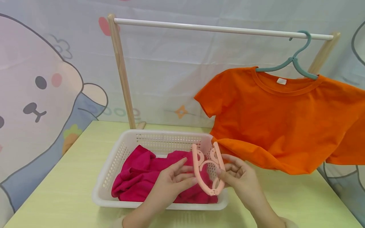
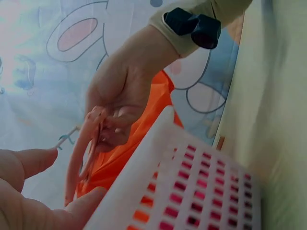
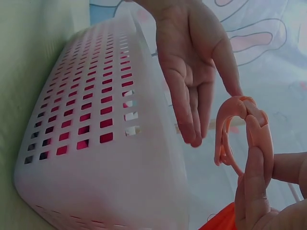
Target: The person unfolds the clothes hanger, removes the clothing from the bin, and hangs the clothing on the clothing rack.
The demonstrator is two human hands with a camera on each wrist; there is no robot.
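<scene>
A pink folding clothes hanger (image 1: pixel 196 161), folded into a narrow V with its joint at the bottom, is held above the right part of a white basket. My right hand (image 1: pixel 242 177) pinches one arm of it between thumb and fingers; the right wrist view shows this grip on the hanger (image 3: pixel 260 136) closely. Beside the other arm is my left hand (image 1: pixel 174 182), fingers extended, its thumb tip at or very near the hanger. Magenta cloth (image 1: pixel 134 177) lies crumpled inside the basket (image 1: pixel 159 205), under the hands.
Behind the basket stands a rack with a white rail (image 1: pixel 199 27) and wooden posts (image 1: pixel 121 69). An orange T-shirt (image 1: pixel 271 126) hangs at its right on a teal hanger (image 1: pixel 299 68), its hem draping near the basket. All stand on a pale yellow table (image 1: pixel 65 177).
</scene>
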